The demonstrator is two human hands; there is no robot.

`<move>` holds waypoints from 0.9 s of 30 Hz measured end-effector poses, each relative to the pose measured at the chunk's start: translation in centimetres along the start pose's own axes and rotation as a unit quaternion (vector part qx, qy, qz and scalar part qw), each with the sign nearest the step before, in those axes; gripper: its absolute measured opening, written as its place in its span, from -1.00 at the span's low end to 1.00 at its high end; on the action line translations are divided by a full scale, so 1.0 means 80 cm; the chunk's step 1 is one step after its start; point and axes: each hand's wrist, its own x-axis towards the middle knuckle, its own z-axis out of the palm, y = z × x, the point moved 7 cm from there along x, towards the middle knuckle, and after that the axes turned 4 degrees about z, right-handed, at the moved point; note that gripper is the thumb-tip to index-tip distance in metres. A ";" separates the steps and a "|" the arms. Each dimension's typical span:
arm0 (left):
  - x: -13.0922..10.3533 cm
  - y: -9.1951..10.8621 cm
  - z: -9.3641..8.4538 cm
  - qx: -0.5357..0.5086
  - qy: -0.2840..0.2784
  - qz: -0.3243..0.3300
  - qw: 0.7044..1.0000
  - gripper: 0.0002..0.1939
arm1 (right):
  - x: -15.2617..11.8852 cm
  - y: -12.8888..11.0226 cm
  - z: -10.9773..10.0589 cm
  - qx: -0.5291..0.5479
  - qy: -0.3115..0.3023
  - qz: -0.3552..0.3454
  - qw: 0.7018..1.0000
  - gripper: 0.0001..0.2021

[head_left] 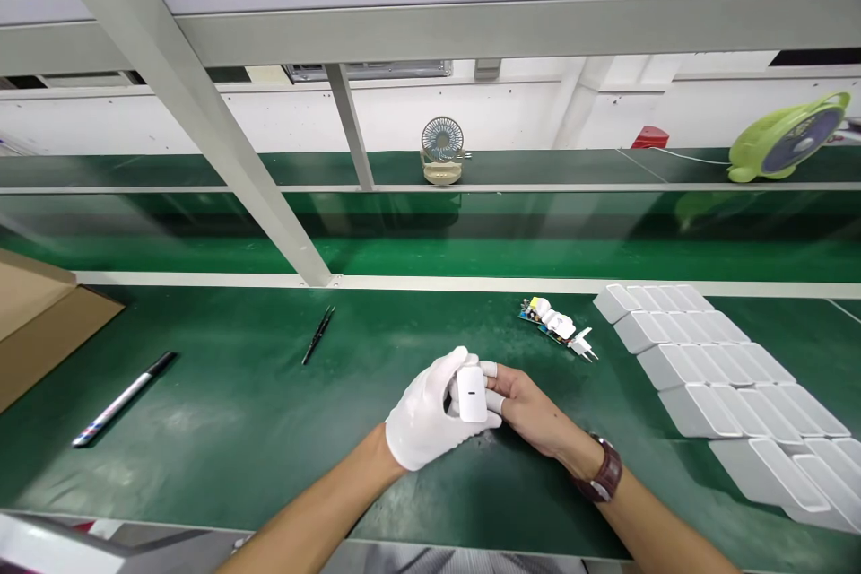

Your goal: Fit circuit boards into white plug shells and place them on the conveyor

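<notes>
My left hand, in a white glove, is closed around a small white charger above the green work surface. The charger's end with a narrow dark slot faces me. My right hand wears white finger cots and a brown wristwatch. Its fingers grip the charger from the right side, and some of its fingertips are partly hidden behind it. Just beyond my right hand lies a cluster of circuit boards with white parts and a two-pin plug piece. Black tweezers rest to the left, apart from both hands.
Rows of white plastic housings stand along the right. A marker pen and an open cardboard box are at the left. A slanted metal post meets the table's back edge. Two small fans sit on the shelf behind.
</notes>
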 end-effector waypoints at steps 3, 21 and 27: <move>0.000 -0.002 0.001 0.007 -0.002 0.000 1.000 0.06 | 0.001 0.000 -0.002 -0.002 0.005 -0.007 1.000 -0.70; 0.015 -0.045 -0.038 0.123 -0.142 -0.094 0.978 -0.23 | 0.014 -0.067 0.004 -0.648 0.169 -0.182 0.720 -0.73; -0.021 -0.144 -0.174 0.363 -0.075 -0.229 0.900 -0.43 | 0.013 -0.054 0.003 -0.694 0.151 -0.230 0.666 -0.87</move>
